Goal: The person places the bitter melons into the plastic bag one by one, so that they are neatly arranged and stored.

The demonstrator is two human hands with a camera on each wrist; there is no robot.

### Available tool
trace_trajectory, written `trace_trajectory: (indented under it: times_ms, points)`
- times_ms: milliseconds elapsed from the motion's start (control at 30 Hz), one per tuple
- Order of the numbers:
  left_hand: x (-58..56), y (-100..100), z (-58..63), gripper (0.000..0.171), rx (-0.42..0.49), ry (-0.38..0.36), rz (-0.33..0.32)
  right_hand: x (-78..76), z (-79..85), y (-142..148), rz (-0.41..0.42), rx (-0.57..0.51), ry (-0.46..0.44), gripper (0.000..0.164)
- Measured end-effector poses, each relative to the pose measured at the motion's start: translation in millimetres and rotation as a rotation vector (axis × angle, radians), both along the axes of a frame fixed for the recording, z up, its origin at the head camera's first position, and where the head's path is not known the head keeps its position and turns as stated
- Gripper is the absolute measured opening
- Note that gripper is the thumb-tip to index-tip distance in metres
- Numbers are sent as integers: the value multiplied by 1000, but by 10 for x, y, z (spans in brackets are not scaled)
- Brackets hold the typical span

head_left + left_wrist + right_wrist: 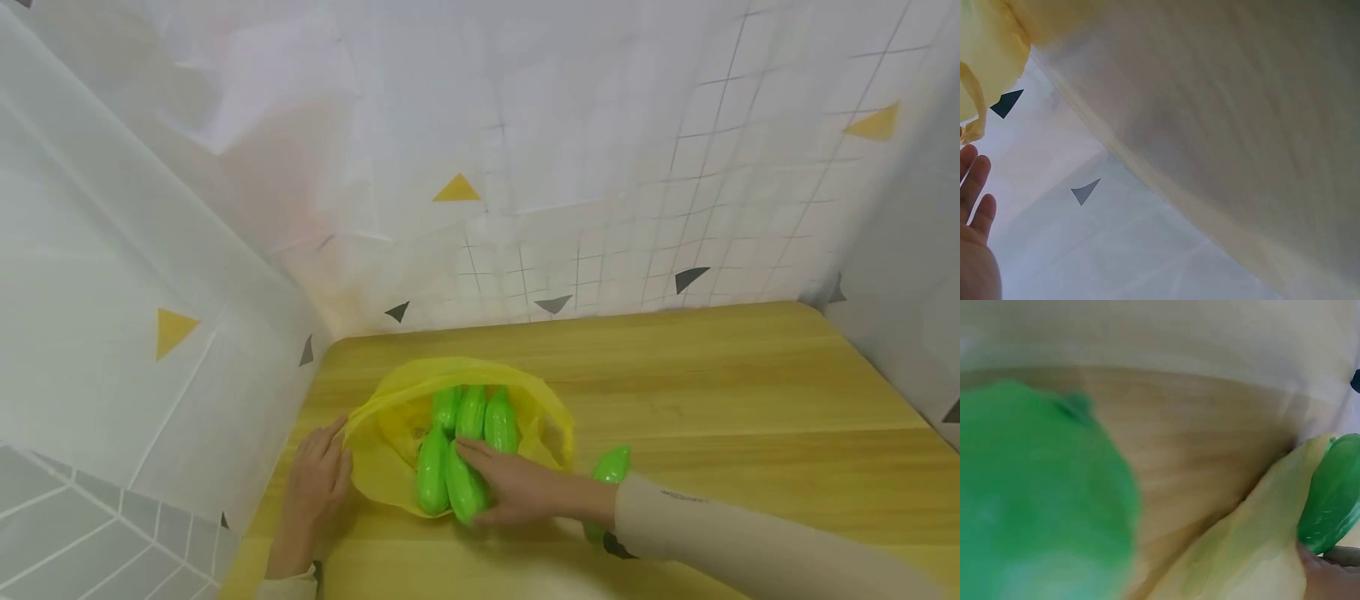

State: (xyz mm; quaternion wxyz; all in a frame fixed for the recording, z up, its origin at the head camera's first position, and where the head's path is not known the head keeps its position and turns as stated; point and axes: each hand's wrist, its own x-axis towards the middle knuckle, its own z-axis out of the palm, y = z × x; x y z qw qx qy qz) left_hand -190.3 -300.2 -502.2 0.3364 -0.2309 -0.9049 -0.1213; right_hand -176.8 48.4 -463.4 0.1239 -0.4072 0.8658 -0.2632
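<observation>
A yellow plastic bag [450,369] lies on the table with its mouth spread toward me. Inside are several glossy green, oblong cucumber-like vegetables [501,421]. My right hand [517,487] reaches over the bag's front edge and holds one such green vegetable [463,492] beside the others; in the right wrist view, fingers show at its lower end. My left hand [317,475] pinches the bag's left rim, its other fingers fairly straight in the left wrist view; the thumb is hidden. Another green vegetable [611,464] lies outside the bag, partly behind my right forearm.
The wooden table [712,375] extends to the right and behind the bag. A pale wall covering [585,167] with triangles and grid lines rises at the back, with more white covering [112,250] along the left side.
</observation>
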Motion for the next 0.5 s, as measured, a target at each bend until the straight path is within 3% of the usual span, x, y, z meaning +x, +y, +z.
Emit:
trace_trajectory:
  times_ms: [267,500]
  points:
    - [3,-19,-17,21,14,-1,1,-74,20,-120,-13,11,5,98]
    - [-7,-23,-14,17,18,28,-11,35,6,-93,21,37,-6,98]
